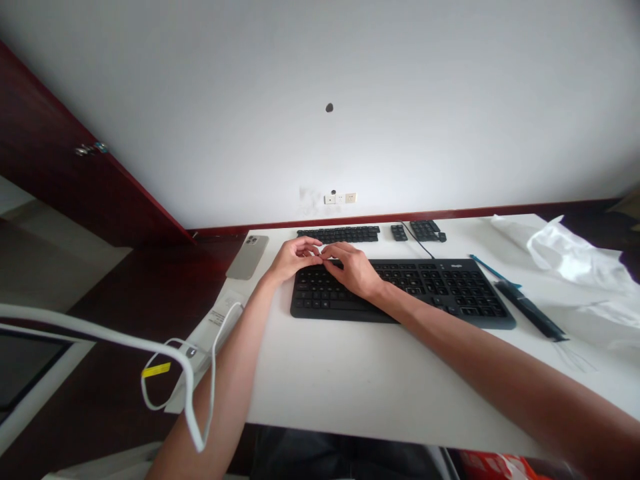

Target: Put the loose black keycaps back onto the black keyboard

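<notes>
A black keyboard (350, 312) lies on the white table. Keycaps sit on its left part, while many positions in the middle and on the right show bare switch sockets. Over its upper left edge, my left hand (294, 259) has thumb and fingers pinched. My right hand (354, 272) meets it there, its fingertips also closed together and touching or almost touching the left ones. Whatever the fingertips hold is too small or hidden to make out. Behind the keyboard, loose black keycaps (350, 234) are laid out in rows, with further keycap groups (424, 231) to the right.
A phone (248, 257) lies at the table's left edge, near a white power strip (220, 320) with a cable (186, 373). Right of the keyboard are a black-handled brush (530, 311), a thin blue tool (493, 269) and a white plastic bag (565, 253). The wall stands behind.
</notes>
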A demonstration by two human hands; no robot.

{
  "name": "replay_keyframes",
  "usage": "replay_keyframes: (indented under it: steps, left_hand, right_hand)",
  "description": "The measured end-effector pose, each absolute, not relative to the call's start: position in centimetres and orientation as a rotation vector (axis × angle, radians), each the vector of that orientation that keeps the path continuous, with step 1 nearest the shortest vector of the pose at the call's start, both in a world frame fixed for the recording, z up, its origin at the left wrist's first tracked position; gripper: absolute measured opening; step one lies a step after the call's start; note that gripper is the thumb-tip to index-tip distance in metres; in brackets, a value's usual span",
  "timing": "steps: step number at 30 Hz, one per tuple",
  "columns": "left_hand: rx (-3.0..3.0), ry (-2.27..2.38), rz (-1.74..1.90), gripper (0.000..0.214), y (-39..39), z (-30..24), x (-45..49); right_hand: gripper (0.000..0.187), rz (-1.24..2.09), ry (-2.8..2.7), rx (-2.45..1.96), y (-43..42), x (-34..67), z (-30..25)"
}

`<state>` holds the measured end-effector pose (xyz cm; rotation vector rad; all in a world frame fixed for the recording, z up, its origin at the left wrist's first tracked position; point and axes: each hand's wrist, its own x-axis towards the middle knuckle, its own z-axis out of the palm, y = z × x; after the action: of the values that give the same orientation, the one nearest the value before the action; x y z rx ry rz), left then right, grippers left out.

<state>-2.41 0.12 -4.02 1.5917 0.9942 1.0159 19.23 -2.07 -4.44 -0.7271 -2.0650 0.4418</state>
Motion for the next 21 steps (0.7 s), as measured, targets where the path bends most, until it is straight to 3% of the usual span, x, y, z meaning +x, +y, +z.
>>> replay_keyframes:
  steps: [5,12,21]
  left_hand:
    - [1.611,1.012,1.015,0.049,0.1,-4.0,-2.5]
    - [1.493,1.163,1.266,0.035,0.6,-5.2,-2.6]
    - [1.448,1.292,1.317,0.035,1.0,-5.9,-2.6]
  right_hand:
    - [0.013,0.468,-2.070,-0.793,-2.0,19.1,-4.3]
    - [0.034,0.484,-2.221,-0.816,-2.0,19.1,-4.5]
    - [0.016,0.497,-2.253,-0.820,-1.7,19.1,-4.3]
